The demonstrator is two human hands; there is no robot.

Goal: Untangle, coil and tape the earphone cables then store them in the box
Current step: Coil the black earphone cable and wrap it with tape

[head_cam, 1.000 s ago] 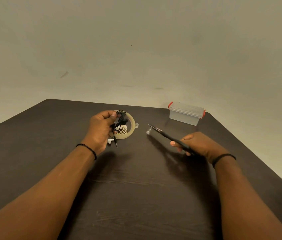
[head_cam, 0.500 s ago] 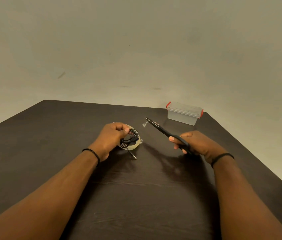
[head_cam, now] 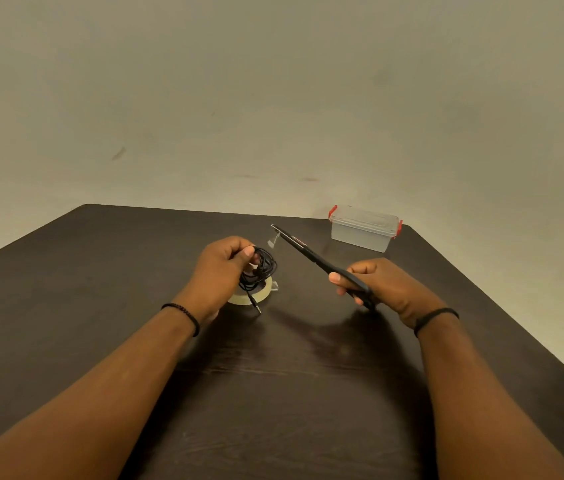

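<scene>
Earphone cable [head_cam: 262,268] in left hand [head_cam: 220,271]

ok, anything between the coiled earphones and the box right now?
The table between the earphone coil in the left hand and the box looks bare. The scissors in the right hand cross that line in the air, with a tape piece at the tip. The box lid is on.
</scene>
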